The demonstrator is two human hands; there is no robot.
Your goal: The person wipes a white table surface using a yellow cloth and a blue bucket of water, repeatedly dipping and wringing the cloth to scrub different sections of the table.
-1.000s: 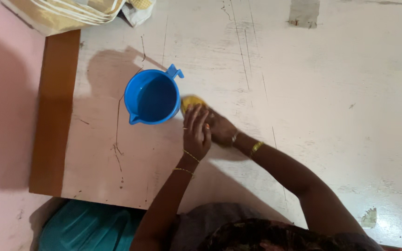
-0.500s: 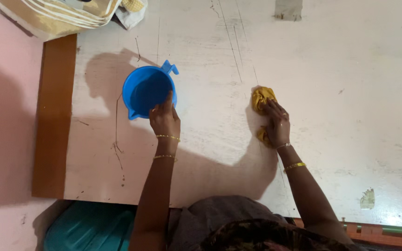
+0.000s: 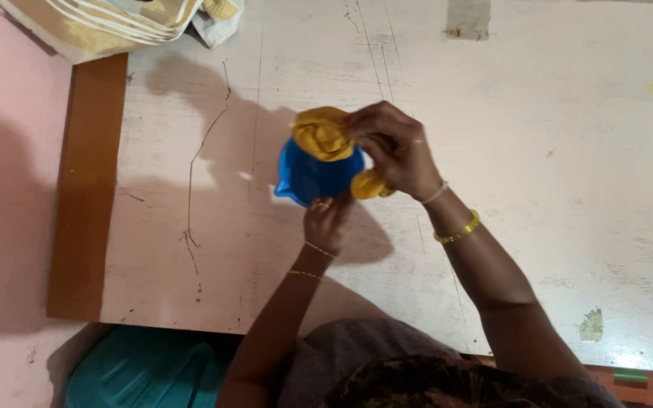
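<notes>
Two hands meet at a blue mug (image 3: 307,180) lifted above the worn white table (image 3: 538,227). Left of the mug lies a brown board strip (image 3: 88,189). Under the mug's near side, the left hand (image 3: 328,221) grips it. Over its mouth, the right hand (image 3: 394,149) clutches a bunched yellow cloth (image 3: 323,134).

**Cloth and mug brought together**

My right hand (image 3: 394,151) has lifted the yellow cloth (image 3: 323,132) off the table, where it was pressed flat half a second ago, and now bunches it over the blue mug (image 3: 307,177). My left hand (image 3: 328,221) has shifted the mug rightward, away from the brown edge, and now grips it from the near side, under my right hand.
</notes>
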